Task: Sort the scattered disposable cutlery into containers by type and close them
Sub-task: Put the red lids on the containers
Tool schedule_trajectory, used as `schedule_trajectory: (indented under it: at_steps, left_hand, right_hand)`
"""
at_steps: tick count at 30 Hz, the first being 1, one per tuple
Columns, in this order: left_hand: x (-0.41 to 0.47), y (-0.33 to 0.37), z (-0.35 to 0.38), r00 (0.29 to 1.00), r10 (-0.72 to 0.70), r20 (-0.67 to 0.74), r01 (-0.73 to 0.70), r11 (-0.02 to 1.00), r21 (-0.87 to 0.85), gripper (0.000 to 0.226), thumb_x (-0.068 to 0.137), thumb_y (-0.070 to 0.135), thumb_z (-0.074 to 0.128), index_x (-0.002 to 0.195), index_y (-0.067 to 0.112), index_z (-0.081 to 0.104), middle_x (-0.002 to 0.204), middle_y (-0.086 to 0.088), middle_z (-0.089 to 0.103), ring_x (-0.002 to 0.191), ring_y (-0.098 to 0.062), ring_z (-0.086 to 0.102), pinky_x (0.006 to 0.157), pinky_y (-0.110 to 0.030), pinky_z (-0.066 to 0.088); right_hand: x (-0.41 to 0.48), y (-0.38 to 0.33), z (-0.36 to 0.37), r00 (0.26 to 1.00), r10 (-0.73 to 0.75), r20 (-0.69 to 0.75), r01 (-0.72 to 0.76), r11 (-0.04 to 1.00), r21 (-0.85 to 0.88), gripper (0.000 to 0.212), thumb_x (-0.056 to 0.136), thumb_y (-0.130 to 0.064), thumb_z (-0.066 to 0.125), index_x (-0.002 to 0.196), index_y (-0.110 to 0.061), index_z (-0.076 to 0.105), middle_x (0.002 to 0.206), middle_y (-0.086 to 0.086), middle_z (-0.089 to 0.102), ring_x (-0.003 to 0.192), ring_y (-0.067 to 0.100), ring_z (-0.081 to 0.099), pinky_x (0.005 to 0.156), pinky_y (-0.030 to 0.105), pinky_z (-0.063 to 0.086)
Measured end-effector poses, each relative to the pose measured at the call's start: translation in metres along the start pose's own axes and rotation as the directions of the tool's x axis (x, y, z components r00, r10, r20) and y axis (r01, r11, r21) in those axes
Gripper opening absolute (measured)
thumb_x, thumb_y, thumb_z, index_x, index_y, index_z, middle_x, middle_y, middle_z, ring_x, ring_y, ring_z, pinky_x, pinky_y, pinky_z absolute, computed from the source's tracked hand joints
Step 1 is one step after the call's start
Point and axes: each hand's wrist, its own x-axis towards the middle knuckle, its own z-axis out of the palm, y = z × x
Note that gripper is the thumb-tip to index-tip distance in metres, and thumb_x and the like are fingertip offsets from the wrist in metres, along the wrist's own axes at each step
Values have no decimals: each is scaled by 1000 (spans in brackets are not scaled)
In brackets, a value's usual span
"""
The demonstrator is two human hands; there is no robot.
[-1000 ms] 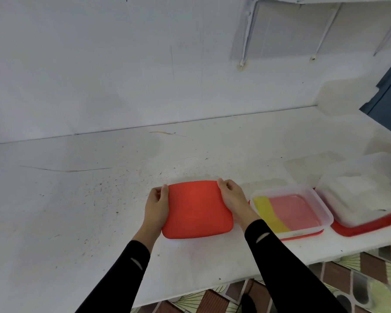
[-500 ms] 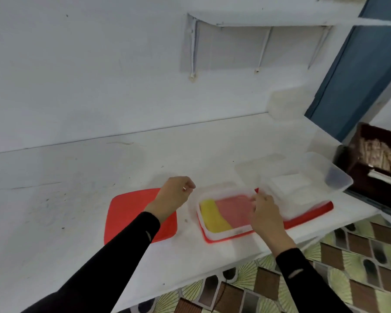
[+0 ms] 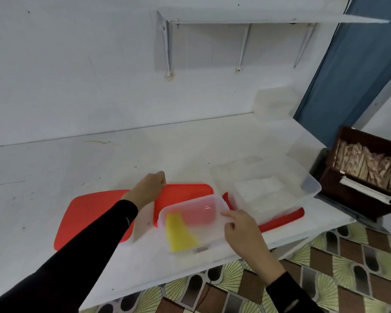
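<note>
Right hand pinches the right rim of the small clear plastic container with yellow and pink stuff inside, near the front edge of the white counter. Left hand has its fingers curled on the far corner of the red rectangular plastic lid just behind it. The wooden cutlery is in the dark brown box, well off to the right.

My worry: if the container overlaps that lid, tugging the lid could tip it or nudge it off the edge. Can't tell if they touch.
</note>
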Motion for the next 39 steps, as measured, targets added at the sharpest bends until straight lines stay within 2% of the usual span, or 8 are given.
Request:
schedule_trajectory:
  at_steps: [2, 7, 11, 14, 17, 22, 29, 39]
  left_hand:
    - [-2, 3, -9, 975, -21, -223, 1, 996, -90, 4, 94, 3, 54, 95, 5, 57, 85, -16, 65, 82, -33, 63, 71, -34, 46]
    - [-59, 24, 4, 816, 212, -537, -335, 932, -140, 24, 93, 1, 57, 116, 1, 63, 99, -6, 63, 90, -6, 57, 86, -4, 38]
    - [-113, 23, 41, 766, 155, -624, -346, 918, -196, 20, 96, 8, 48, 107, 4, 65, 109, -1, 55, 106, -5, 54, 96, -15, 42]
    - [-146, 26, 65, 806, 140, -576, -331, 912, -242, 18, 97, 13, 46, 106, 8, 61, 123, -2, 52, 125, -11, 50, 105, -22, 39]
    - [-157, 35, 75, 865, -61, -498, -211, 857, -471, 23, 99, 30, 48, 117, 17, 55, 142, 6, 44, 134, -7, 42, 108, -20, 32]
    - [-129, 55, 67, 851, -484, -202, 93, 518, -850, 49, 104, 41, 40, 150, 26, 33, 151, 15, 34, 140, -2, 31, 115, -26, 24]
    - [-125, 43, 80, 851, -503, -150, 69, 390, -918, 45, 104, 36, 41, 148, 36, 35, 151, 19, 36, 138, 1, 33, 117, -28, 24]
    - [-112, 37, 76, 853, -506, -127, 107, 407, -907, 46, 101, 31, 42, 146, 31, 38, 139, 20, 42, 128, 1, 40, 109, -24, 27]
  right_hand:
    - [8, 4, 4, 1000, -4, 30, 2, 999, 33, 42, 96, -6, 44, 136, -15, 55, 136, -1, 48, 112, 13, 53, 94, 18, 39]
    - [31, 6, 23, 999, -53, 6, 51, 984, 173, 36, 99, -6, 43, 133, -7, 55, 135, 5, 51, 122, 12, 49, 93, 8, 30]
    - [43, 1, 24, 1000, 16, 13, -20, 869, 494, 43, 105, -37, 28, 132, -10, 48, 119, -3, 56, 107, 7, 54, 88, 18, 38]
    - [56, 3, 23, 996, 14, 93, -66, 804, 591, 53, 105, -41, 21, 150, -15, 33, 149, -3, 40, 134, 6, 37, 106, 19, 28]
    - [63, 4, 28, 986, -4, 166, -95, 807, 583, 54, 106, -38, 24, 155, -17, 19, 158, -4, 24, 144, 7, 22, 108, 16, 19]
    - [62, 10, 39, 985, -72, 157, -23, 847, 532, 53, 106, -34, 28, 156, -20, 13, 163, -4, 15, 148, 6, 15, 120, 25, 14]
    - [59, 17, 45, 984, -126, 128, 42, 856, 515, 56, 106, -36, 29, 156, -24, 9, 162, -9, 14, 145, 0, 12, 121, 25, 13]
    - [68, 15, 53, 1000, -15, 11, 6, 824, 567, 45, 105, -27, 36, 149, -15, 33, 149, -3, 40, 137, 4, 35, 113, 23, 29]
